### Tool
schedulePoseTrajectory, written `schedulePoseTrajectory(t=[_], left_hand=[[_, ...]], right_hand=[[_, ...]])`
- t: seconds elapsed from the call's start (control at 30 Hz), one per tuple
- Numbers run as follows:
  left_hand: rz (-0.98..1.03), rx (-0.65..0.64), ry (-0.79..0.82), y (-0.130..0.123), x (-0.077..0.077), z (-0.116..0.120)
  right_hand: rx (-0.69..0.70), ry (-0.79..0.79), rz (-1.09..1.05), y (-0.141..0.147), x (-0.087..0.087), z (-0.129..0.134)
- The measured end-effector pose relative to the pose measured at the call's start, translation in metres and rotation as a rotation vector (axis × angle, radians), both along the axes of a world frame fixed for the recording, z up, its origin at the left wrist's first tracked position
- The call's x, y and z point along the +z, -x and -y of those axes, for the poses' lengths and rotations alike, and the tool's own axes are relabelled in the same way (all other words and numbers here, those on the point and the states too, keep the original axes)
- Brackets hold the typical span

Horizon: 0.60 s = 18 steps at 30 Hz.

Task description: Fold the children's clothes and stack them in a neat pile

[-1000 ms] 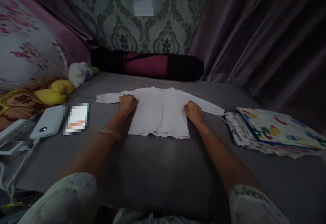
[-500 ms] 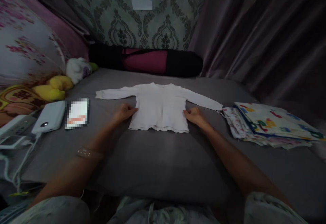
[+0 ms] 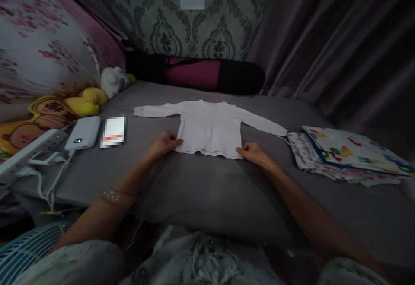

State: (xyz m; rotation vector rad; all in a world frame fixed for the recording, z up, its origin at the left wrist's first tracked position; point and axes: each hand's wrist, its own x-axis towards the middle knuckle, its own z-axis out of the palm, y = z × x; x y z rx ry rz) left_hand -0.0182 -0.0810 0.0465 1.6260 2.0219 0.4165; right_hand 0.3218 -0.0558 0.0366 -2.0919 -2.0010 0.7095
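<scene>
A small white long-sleeved shirt [image 3: 210,129] lies spread flat on the grey bed sheet [image 3: 207,190], its neckline away from me and its hem towards me. Both sleeves stretch out sideways. My left hand [image 3: 166,144] pinches the shirt's left side edge just above the hem, thumb on top. At the opposite lower corner, my right hand [image 3: 254,152] has the hem between thumb and curled fingers. A clear bracelet circles my left wrist.
On the right lies a stack of folded patterned cloths [image 3: 343,151], touching the right cuff. To the left are a white power bank [image 3: 83,133], a power strip [image 3: 35,151], cables, a blurred-out card [image 3: 113,131] and plush toys [image 3: 87,101]. A long black and magenta bag [image 3: 194,74] lies at the back.
My hands have slid down the shirt's side edges towards the hem corners. The view has shifted, so more of the left side shows, including a blue fan grille. The shirt still lies flat.
</scene>
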Motion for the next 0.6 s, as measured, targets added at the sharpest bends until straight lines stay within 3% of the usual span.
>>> schedulePoseTrajectory(t=[0.2,0.33,0.6], left_hand=[[0.196,0.155,-0.003,-0.001,0.001,0.001],[0.302,0.097,-0.019,-0.002,0.002,0.005],[0.319,-0.148,-0.089,0.005,-0.004,0.005]], right_hand=[[-0.233,0.136,-0.355,0.008,0.005,0.010],[-0.343,0.100,-0.667,0.008,0.004,0.012],[-0.163,-0.004,-0.695,0.005,-0.001,0.014]])
